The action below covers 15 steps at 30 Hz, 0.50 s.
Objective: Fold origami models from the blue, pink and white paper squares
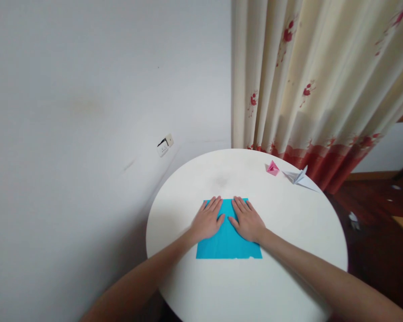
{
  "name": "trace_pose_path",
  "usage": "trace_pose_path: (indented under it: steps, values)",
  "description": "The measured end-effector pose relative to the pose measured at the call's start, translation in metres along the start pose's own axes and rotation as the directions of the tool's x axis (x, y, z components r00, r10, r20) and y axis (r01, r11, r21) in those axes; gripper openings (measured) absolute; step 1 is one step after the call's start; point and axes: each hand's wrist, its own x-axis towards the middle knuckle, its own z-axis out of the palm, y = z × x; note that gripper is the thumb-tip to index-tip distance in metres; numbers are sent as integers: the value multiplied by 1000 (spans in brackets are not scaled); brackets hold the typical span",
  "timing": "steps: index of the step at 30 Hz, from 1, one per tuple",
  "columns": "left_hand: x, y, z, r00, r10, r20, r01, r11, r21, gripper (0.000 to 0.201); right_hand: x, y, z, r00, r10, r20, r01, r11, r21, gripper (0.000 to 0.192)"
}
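A blue sheet of paper (226, 248) lies flat on the round white table (181, 192), its near edge slightly ragged toward the right. My left hand (208, 219) rests palm down on the sheet's left part, fingers stretched toward the far edge and thumb pointing inward. On the right part, my right hand (246, 219) lies flat in the same way. Between the two thumbs a strip of blue paper shows. Both hands hide the sheet's side edges in part.
Near the table's far right edge sit a pink folded paper piece (272, 168) and a white paper crane (298, 176). Behind them hangs a flowered curtain (305, 89). A white wall (104, 112) with a socket (163, 148) borders the left.
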Motion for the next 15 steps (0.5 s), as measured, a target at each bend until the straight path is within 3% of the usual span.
trace_pose_path:
  steps: [8,15]
  values:
    - [-13,-33,0,984,-177,-9,177,984,27,62,-9,2,-7,998,64,13,-63,997,-43,80]
    - [-14,-55,0,934,-345,-91,347,938,8,66,-19,7,-8,989,145,-8,-145,988,-59,80]
